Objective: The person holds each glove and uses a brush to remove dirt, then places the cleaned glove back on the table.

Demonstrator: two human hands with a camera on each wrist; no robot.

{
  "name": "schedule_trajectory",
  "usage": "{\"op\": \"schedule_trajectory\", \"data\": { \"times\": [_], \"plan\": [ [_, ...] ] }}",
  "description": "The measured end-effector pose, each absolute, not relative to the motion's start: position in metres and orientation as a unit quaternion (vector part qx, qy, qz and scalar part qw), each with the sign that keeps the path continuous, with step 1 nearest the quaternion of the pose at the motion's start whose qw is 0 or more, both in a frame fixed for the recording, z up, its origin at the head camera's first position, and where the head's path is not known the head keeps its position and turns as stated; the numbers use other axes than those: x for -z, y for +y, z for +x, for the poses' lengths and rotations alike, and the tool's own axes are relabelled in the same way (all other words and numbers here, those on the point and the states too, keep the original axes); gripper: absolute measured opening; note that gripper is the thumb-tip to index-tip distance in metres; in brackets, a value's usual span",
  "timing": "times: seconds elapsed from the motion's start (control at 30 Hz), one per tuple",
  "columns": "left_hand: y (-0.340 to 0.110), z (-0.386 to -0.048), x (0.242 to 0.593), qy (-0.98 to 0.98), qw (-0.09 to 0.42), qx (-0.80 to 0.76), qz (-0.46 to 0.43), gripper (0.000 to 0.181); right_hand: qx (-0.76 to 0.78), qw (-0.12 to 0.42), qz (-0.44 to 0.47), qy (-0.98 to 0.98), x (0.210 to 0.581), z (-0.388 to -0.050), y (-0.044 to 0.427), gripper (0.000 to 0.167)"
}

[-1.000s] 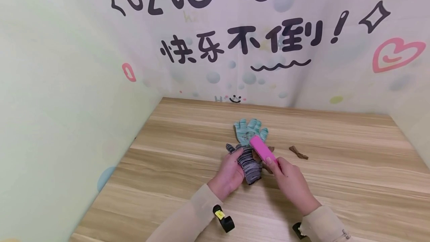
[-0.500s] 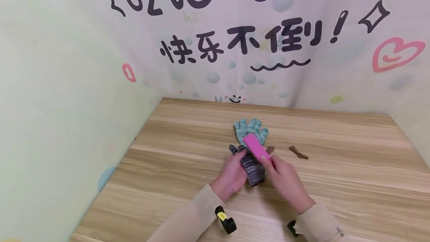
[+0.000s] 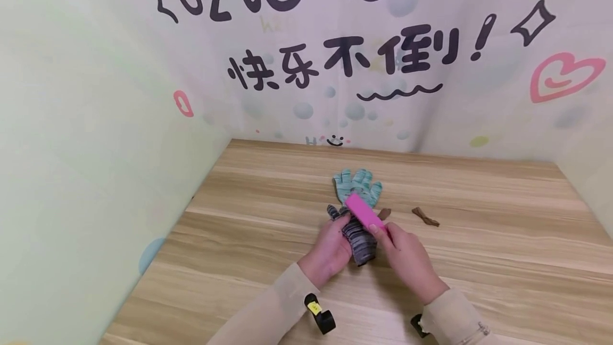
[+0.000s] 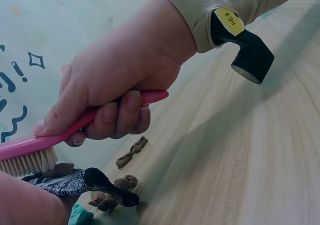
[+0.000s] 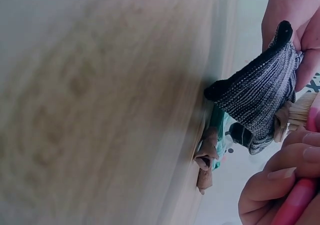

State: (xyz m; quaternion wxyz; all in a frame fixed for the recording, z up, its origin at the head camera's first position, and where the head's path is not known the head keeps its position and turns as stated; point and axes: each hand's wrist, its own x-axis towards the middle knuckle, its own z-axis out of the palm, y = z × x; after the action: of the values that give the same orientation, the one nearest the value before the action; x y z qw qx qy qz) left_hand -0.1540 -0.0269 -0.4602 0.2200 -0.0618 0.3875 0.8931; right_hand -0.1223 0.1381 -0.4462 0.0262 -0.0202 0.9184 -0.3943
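Observation:
My left hand (image 3: 330, 246) holds a small knit glove (image 3: 361, 244), striped black and grey, with the thumb along its left edge. A pink brush (image 3: 363, 212) is gripped by its handle in my right hand (image 3: 409, 260), tilted across the glove with its bristles facing down. In the right wrist view, the pale bristles (image 5: 302, 110) meet a brown lump (image 5: 281, 121) on the glove. Just behind lies a teal striped glove (image 3: 356, 182) with dark smudges on its palm, partly covered by the brush head.
A twisted brown piece (image 3: 425, 217) lies on the wood-grain table (image 3: 503, 260) to the right. Another brown piece (image 3: 384, 214) shows beside the brush. A printed cloth backdrop (image 3: 306, 111) rises behind the table's far edge, and a pale wall (image 3: 96, 174) stands at the left.
The brush has shifted left over the dark glove, with my right hand following. My left hand and the dark glove have moved slightly right. The teal glove has stayed put.

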Motion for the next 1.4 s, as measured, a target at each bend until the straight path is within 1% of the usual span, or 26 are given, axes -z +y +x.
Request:
{"op": "schedule_trajectory", "data": {
  "times": [0.07, 0.17, 0.33, 0.63, 1.1, 1.4],
  "plan": [
    [-0.027, -0.155, 0.460, 0.392, 0.218, -0.891, -0.065, 0.048, 0.390, 0.026, -0.021, 0.920, 0.446, -0.123, 0.140, 0.054],
    [-0.027, -0.156, 0.459, 0.405, 0.202, -0.888, -0.078, 0.048, 0.387, 0.027, -0.019, 0.922, 0.447, -0.124, 0.142, 0.056],
    [-0.029, -0.156, 0.457, 0.415, 0.183, -0.886, -0.099, 0.045, 0.387, 0.028, -0.012, 0.922, 0.449, -0.125, 0.146, 0.055],
    [-0.032, -0.158, 0.455, 0.417, 0.183, -0.884, -0.109, 0.044, 0.380, 0.023, -0.013, 0.924, 0.450, -0.126, 0.149, 0.052],
    [-0.034, -0.159, 0.455, 0.415, 0.179, -0.885, -0.109, 0.044, 0.378, 0.013, -0.013, 0.926, 0.448, -0.125, 0.151, 0.052],
    [-0.034, -0.160, 0.454, 0.415, 0.180, -0.886, -0.107, 0.044, 0.381, 0.018, -0.008, 0.924, 0.448, -0.124, 0.153, 0.053]
  ]
}}
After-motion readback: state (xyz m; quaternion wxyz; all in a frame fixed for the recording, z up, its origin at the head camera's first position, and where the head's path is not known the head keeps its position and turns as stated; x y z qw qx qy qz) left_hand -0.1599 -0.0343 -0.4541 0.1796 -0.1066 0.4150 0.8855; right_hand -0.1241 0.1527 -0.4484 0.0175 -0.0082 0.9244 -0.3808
